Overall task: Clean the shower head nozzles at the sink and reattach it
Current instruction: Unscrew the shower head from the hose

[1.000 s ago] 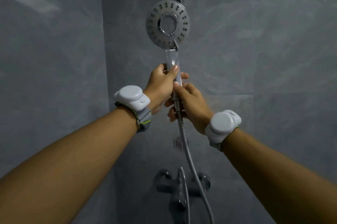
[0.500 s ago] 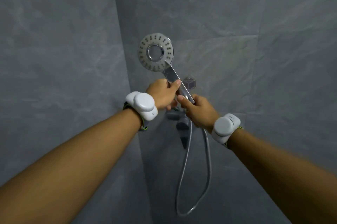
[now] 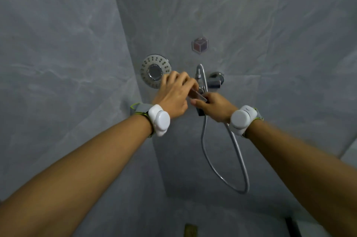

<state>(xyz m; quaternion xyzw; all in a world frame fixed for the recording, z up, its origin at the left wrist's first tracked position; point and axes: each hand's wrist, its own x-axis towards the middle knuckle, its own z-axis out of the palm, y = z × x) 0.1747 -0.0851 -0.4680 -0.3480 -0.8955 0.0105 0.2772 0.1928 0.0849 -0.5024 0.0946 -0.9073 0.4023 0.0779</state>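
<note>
Both hands are on the shower head (image 3: 154,70): left hand (image 3: 173,93) wrapped round its neck, right hand (image 3: 212,106) probably pinching the handle end, hose (image 3: 231,159) looping below.

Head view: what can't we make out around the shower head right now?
- Shower head: its right edge and the handle's upper part are hidden by the left hand.
- Handle-to-hose joint: covered by the right hand.
- Faucet: mostly behind both hands and the hose.
- Wall holder: blurred.
- Nozzles: too small to judge how clean.
</note>
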